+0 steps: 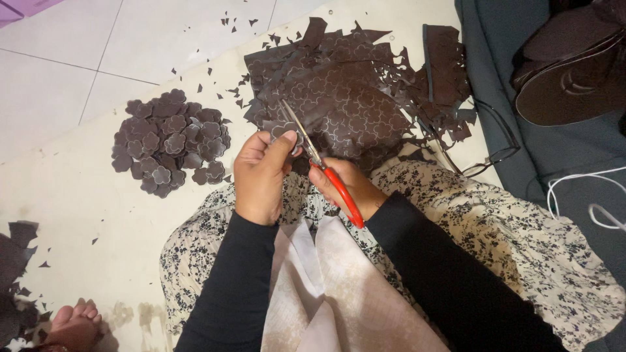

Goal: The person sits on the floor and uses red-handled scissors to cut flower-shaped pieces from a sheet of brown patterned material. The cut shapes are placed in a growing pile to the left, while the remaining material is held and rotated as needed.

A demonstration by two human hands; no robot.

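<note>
**Flower cutouts being snipped from dark brown sheet**

A small flower-shaped brown piece (282,130) is pinched in the left hand (259,176), fingers closed on it and thumb up, so it's kept right in the blades' path. Red-handled scissors (319,163) are gripped by the right hand (349,186), fingers wrapped through the handles, blades pointed up and away from the body into the piece. Both are held up over the lap, above the floral-print skirt (495,221), probably so the cut line can be seen up close.

Just beyond the hands, a heap of marked brown sheets and offcuts (352,91) is spread out, flower outlines drawn on it, kept within easy reach. Off to the left, a pile of finished flower cutouts (171,140) is gathered apart from the scrap, so the two don't get mixed. Tiny trimmings (225,26) are scattered on the cream mat (78,195). A pair of eyeglasses (489,150) is left beside the scrap heap, on the edge of a dark cloth.
</note>
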